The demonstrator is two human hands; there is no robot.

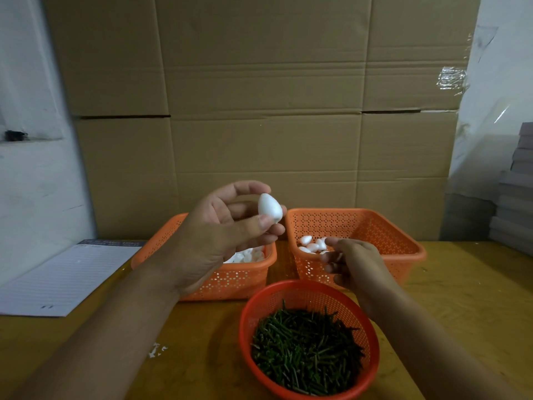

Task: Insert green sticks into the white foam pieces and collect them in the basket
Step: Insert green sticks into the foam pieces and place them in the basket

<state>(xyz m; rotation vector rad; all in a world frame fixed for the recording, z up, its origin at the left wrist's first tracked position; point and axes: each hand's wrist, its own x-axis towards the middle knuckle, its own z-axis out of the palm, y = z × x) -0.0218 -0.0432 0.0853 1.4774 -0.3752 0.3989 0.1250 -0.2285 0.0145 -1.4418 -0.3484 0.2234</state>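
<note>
My left hand (227,232) is raised above the left orange basket (230,281) and pinches a white egg-shaped foam piece (269,207) between thumb and fingers. That basket holds several white foam pieces (248,255). My right hand (350,262) hovers at the front-left corner of the right orange basket (389,235), fingers loosely curled, holding nothing that I can see. A few foam pieces (311,244) lie in that basket. A round red basket (288,293) full of green sticks (305,350) sits nearest me.
A lined notepad (63,278) lies on the wooden table (461,298) at the left. White foam crumbs (157,350) lie near the front. A cardboard wall (259,111) closes the back. Stacked grey boxes (516,197) stand at the right.
</note>
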